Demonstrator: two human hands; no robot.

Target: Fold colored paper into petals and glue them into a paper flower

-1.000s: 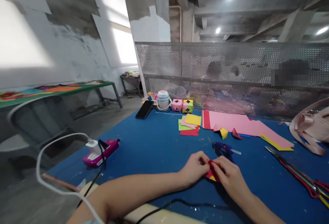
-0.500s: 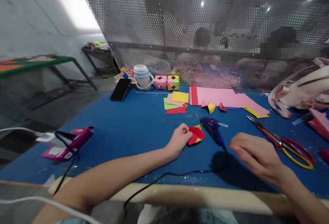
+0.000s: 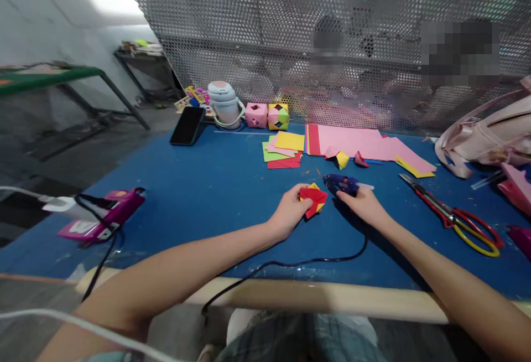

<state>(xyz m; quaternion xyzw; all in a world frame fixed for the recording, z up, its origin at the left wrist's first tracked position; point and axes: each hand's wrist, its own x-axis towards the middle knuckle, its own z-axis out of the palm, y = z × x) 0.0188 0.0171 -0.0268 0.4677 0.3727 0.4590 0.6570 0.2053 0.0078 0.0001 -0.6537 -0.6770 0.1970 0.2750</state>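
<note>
My left hand (image 3: 291, 211) pinches a folded red and yellow paper piece (image 3: 314, 200) by its left side, just above the blue table. Close by on the right, my right hand (image 3: 364, 206) is closed around the handle of a dark blue hot glue gun (image 3: 342, 184). The gun's nozzle points left, towards the paper piece, with a small gap between them. A clear glue stick (image 3: 365, 186) pokes out of the gun's back. The gun's handle is mostly hidden by my fingers.
Behind lie small coloured paper squares (image 3: 290, 141), a pink paper stack (image 3: 348, 139) and folded pieces (image 3: 342, 159). Large scissors (image 3: 452, 215) rest at right, near a pink bag (image 3: 485, 129). A black cord (image 3: 290, 264) crosses the front; a phone (image 3: 188, 125) and bottle (image 3: 224, 104) stand back left.
My right hand has come left and taken hold of the glue gun, which was lying on the table. My left hand has lifted and turned the folded paper slightly.
</note>
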